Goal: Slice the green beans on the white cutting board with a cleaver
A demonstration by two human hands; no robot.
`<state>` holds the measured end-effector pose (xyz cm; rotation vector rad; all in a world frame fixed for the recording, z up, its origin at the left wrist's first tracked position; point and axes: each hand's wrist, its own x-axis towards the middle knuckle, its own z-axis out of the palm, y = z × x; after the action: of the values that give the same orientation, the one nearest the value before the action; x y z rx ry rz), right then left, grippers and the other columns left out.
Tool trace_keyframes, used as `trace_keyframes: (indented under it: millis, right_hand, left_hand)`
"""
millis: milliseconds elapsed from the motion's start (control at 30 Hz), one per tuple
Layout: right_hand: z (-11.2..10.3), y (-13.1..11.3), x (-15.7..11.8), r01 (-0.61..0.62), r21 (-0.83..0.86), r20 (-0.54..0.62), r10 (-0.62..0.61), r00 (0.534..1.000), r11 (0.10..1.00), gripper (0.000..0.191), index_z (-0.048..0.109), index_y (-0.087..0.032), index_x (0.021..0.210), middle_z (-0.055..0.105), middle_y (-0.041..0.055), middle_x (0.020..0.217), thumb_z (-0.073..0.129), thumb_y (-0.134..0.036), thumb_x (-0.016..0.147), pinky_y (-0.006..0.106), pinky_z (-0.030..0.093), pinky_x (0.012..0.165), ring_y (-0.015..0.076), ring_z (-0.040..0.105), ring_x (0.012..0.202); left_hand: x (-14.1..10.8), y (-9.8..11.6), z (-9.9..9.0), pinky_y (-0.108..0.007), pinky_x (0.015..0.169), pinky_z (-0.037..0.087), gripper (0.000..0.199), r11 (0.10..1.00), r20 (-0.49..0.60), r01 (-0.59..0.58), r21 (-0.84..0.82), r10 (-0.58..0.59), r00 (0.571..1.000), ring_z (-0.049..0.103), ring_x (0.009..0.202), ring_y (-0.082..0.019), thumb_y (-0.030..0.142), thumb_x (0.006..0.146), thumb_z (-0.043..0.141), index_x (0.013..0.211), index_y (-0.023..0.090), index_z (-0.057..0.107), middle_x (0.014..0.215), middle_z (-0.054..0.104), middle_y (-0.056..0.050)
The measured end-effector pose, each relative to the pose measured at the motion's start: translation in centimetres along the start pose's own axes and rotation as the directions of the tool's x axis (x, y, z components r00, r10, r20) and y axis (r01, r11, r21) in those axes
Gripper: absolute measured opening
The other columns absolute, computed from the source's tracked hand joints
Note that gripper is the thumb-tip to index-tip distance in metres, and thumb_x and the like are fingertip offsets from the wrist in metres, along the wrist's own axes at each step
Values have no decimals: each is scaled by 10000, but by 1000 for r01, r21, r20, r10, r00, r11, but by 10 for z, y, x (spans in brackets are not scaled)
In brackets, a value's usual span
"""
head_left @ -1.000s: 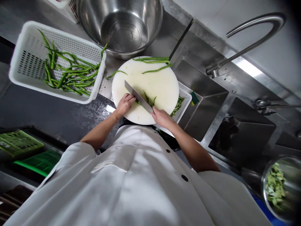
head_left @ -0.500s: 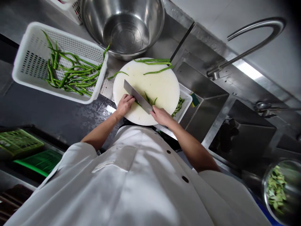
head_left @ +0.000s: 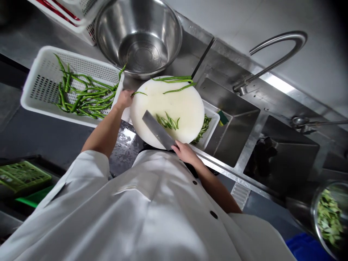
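Observation:
My right hand [head_left: 185, 151] is wrapped round the handle of a cleaver [head_left: 157, 130], whose broad blade lies over the near left part of the round white cutting board [head_left: 187, 105]. Sliced green chili pieces [head_left: 168, 120] lie in a small group just beyond the blade. At the board's left edge, my left hand [head_left: 125, 99] has its fingers closed on the end of a long green chili pepper [head_left: 139, 92]; the tip of it rests on the board. Several whole green chilies [head_left: 176, 79] lie along the board's far edge.
Left of the board stands a white perforated basket [head_left: 35, 98] of whole chilies. A large steel bowl [head_left: 168, 40] sits behind. Right of the board, a white basket [head_left: 213, 125] of cut chilies stands by the sink [head_left: 239, 134], under a curved faucet [head_left: 299, 36].
My left hand has gone from beside the blade to the chili at the board's left edge. The cleaver has moved nearer my body, away from the cut pieces, which now lie uncovered.

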<state>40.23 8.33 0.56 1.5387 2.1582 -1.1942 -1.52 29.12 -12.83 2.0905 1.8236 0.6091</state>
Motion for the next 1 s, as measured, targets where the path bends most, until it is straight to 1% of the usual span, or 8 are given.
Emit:
trace_keyframes:
  millis: [100,167,267,333,400,567,767,1000]
  right_hand:
    - [-3,7,2,-109,98,-71,116,991,989,286,623,-230,1227,782,77,1040,411,-370,1095,301,484,792,246,718,935]
    - [-10,19,-5,-178,154,-96,194,976,972,306,613,-213,1235,774,67,944,400,-382,1094,305,494,752,237,713,804]
    - [-17,36,-21,-224,184,-112,246,963,957,313,609,-205,1211,771,66,922,393,-398,1095,306,501,742,224,700,719]
    - [-17,41,-30,-218,134,-129,235,963,967,307,616,-205,1201,780,87,992,397,-392,1095,313,504,785,246,725,827]
    - [-15,42,-37,-210,36,-145,213,966,977,319,622,-200,1238,780,115,1091,400,-381,1097,327,499,836,278,730,969]
    - [-13,34,-45,-260,-152,-112,245,963,953,419,566,-198,1425,777,131,1150,362,-400,1121,343,485,861,310,719,1050]
    - [-18,28,-46,-278,-218,-71,268,961,936,449,548,-179,1463,771,148,1119,341,-408,1136,342,480,869,311,720,1071]
    - [-17,23,-52,-265,-232,-50,261,964,936,448,535,-189,1474,773,142,1112,327,-406,1142,342,473,840,311,728,1048]
  left_hand:
    - [-4,25,-9,-406,933,535,353,999,-81,-9,40,13,997,660,936,-257,319,1048,412,1022,162,727,909,730,-113]
    - [-22,57,-11,-456,979,512,371,990,-134,-98,104,112,985,656,998,-279,263,1058,382,1160,169,726,1031,733,-134]
    - [-62,112,1,-485,969,505,418,940,4,-317,127,319,948,627,1090,-310,210,1068,346,1277,187,707,1163,721,-146]
    - [-90,141,18,-476,952,498,419,928,72,-361,94,356,932,601,1148,-317,200,1074,345,1282,189,709,1193,707,-156]
    - [-110,156,36,-458,963,490,410,927,71,-365,91,359,930,587,1133,-305,204,1076,358,1286,188,710,1188,695,-154]
    - [-116,155,56,-444,962,489,395,929,54,-356,106,352,935,589,1038,-288,202,1080,358,1261,186,709,1099,701,-141]
    - [-104,151,55,-427,933,496,355,885,139,-438,155,420,897,597,1046,-276,133,1037,427,1161,242,741,1087,729,-96]
    - [-117,142,52,-460,986,509,349,897,147,-432,96,417,897,589,1124,-286,163,1009,485,1212,267,749,1174,729,-104]
